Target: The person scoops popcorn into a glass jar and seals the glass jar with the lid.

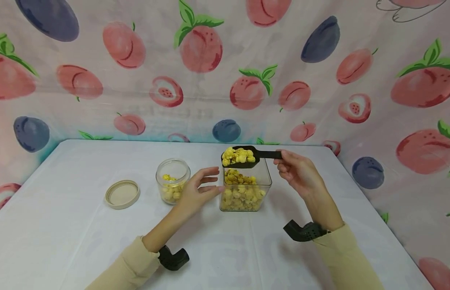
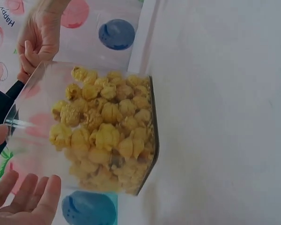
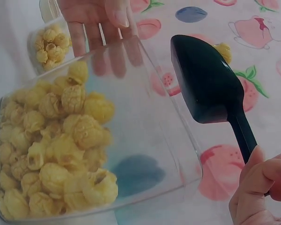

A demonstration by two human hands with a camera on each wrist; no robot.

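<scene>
Right hand (image 1: 295, 171) pinching loaded scoop (image 1: 243, 157) above container (image 1: 245, 189) rim, left hand (image 1: 197, 189) (fingers straight) against its side

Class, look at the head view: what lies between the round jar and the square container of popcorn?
The left hand lies there, fingers straight, touching the square container, with the jar just behind it. The head view shows this.

Lid (image 1: 122, 194) left of jar (image 1: 172, 180), jar left of container (image 1: 245, 189), scoop (image 1: 243, 156) above container
</scene>
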